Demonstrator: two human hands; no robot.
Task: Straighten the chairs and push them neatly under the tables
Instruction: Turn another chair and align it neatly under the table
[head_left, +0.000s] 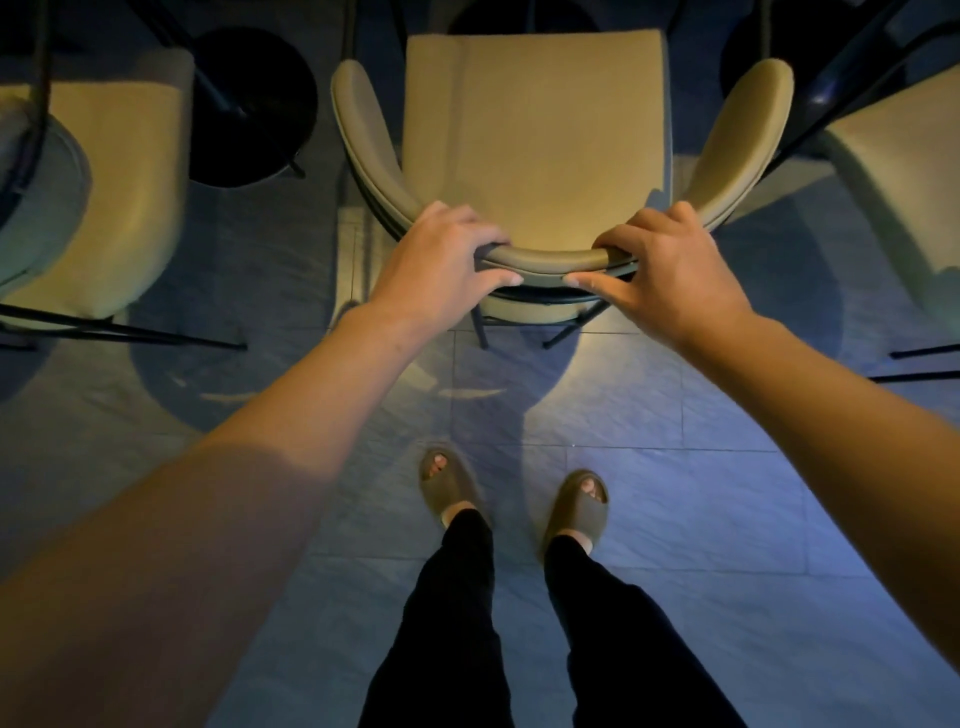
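Note:
A beige padded chair (535, 135) with a curved wrap-around backrest and thin black legs stands straight ahead of me, seat facing away. My left hand (441, 260) grips the left part of the backrest's top rim. On the right part of the same rim, my right hand (670, 270) is closed, thumb underneath. The seat's far edge lies close to the dark area at the top of the view, where I cannot make out a table top.
A second beige chair (88, 197) stands at the left and a third (893, 171) at the right, both close beside the middle one. A round black table base (254, 104) sits between left and middle chairs. My feet in sandals (519, 499) stand on grey floor tiles.

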